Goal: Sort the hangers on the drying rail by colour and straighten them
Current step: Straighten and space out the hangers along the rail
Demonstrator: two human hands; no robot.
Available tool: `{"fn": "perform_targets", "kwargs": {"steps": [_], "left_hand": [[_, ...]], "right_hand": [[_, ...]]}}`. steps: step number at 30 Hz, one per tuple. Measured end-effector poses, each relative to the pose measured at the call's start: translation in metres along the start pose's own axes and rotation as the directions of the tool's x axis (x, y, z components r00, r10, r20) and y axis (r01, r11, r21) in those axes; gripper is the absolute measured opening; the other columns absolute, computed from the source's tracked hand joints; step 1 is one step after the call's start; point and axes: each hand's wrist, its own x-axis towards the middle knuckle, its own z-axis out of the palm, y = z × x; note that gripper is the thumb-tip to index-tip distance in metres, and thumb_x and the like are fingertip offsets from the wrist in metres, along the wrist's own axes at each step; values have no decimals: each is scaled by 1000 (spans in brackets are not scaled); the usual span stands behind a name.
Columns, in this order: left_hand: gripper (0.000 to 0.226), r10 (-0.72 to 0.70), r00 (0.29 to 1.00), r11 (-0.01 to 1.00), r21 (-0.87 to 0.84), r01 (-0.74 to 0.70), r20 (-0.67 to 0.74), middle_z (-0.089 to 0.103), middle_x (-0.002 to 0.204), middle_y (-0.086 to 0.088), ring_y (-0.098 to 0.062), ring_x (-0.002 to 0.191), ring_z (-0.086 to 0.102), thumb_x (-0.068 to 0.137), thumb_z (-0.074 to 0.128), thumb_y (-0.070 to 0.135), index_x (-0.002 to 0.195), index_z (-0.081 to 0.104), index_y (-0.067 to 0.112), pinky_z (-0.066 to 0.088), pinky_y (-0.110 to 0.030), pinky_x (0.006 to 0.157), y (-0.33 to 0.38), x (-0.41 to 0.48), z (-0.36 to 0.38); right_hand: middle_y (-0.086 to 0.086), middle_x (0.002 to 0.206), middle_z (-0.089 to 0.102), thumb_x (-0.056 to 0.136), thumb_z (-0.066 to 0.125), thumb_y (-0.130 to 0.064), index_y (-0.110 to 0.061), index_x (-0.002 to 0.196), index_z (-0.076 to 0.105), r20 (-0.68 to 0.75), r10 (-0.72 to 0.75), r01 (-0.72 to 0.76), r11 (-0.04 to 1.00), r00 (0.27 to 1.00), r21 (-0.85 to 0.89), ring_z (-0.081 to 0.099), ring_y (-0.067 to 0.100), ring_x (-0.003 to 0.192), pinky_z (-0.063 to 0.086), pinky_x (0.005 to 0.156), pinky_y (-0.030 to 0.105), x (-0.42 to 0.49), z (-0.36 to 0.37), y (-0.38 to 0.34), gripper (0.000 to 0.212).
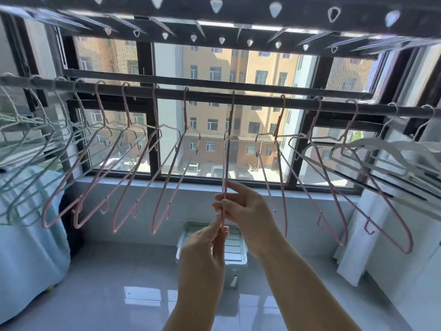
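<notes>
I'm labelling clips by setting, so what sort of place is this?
Probably an enclosed laundry balcony in a flat. A drying rail hung with pink hangers runs across a large window facing apartment blocks, above a tiled floor. Both hands hold one hanger.

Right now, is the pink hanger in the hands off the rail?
No: the pink hanger hangs hooked over the rail, while the left hand and right hand pinch its lower end.
</notes>
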Motion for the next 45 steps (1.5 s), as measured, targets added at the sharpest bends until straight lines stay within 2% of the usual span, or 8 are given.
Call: {"fn": "perform_targets", "kwargs": {"steps": [8, 17, 23, 28, 33, 37, 40, 45], "left_hand": [[50, 6, 1000, 1000, -18, -5, 26, 70, 91, 7, -6, 76, 67, 79, 67, 12, 121, 48, 31, 50, -14, 72, 6, 0, 6], [56, 26, 998, 998, -66, -23, 50, 72, 89, 5, -5, 75, 68, 76, 69, 8, 124, 48, 27, 55, -27, 71, 2, -5, 19], [58, 20, 997, 994, -108, -12, 79, 65, 93, 21, 5, 84, 64, 71, 71, 21, 122, 46, 36, 47, -6, 77, 4, -8, 14], [47, 28, 997, 993, -109, -35, -69, 59, 100, 27, 20, 93, 54, 73, 67, 33, 118, 52, 37, 36, 6, 76, 5, 5, -18], [36, 83, 970, 996, -14, -88, -228, 62, 107, 10, -10, 94, 62, 78, 57, 36, 113, 52, 35, 46, -22, 80, 10, 22, -52], [40, 71, 951, 989, 145, -28, -302, 63, 105, -9, -33, 94, 60, 77, 70, 18, 115, 58, 13, 44, -39, 85, -2, 29, -68], [43, 21, 964, 981, 192, 31, -264, 64, 106, -16, -35, 92, 61, 75, 68, 8, 117, 58, 5, 49, -46, 83, -13, 34, -76], [41, -12, 990, 984, 176, 37, -140, 69, 95, -16, -29, 81, 66, 70, 72, 0, 110, 63, 4, 53, -51, 79, -25, 37, -83]], "right_hand": [[7, 81, 65, 84, 53, 11, -8, 128, 48, -29, -5, 7, 998, 1000, 66, 67, 7, 65, 56, 67, 23, -1, -8, -1, 48], [6, 85, 65, 86, 51, 9, -10, 127, 49, -58, -16, 19, 999, 998, 49, 68, 6, 67, 56, 66, 20, -5, -18, 3, 45], [8, 98, 64, 90, 47, 5, -12, 130, 46, -106, -42, 36, 998, 993, -53, 69, 10, 76, 55, 67, 17, -8, -22, 8, 43], [8, 98, 55, 93, 40, 6, -17, 133, 40, -130, -45, 37, 998, 991, -60, 64, 17, 81, 56, 69, 18, -10, -17, 9, 46], [6, 94, 51, 93, 36, 6, -18, 134, 39, -155, -28, 15, 996, 988, -85, 56, 14, 72, 55, 64, 17, -13, -9, 8, 48], [8, 98, 52, 94, 37, 4, -15, 133, 40, -173, -5, -9, 997, 985, -80, 58, 13, 74, 57, 67, 20, -15, -3, 3, 44], [6, 118, 55, 95, 44, -14, -17, 137, 35, -262, -69, -13, 953, 962, -301, 57, 16, 101, 47, 92, 31, -18, 3, 1, 43], [-2, 150, 22, 92, 48, -26, -20, 143, 22, -297, -345, 51, 724, 890, -688, 17, 13, 136, 16, 110, 27, -25, 25, -4, 58]]}}
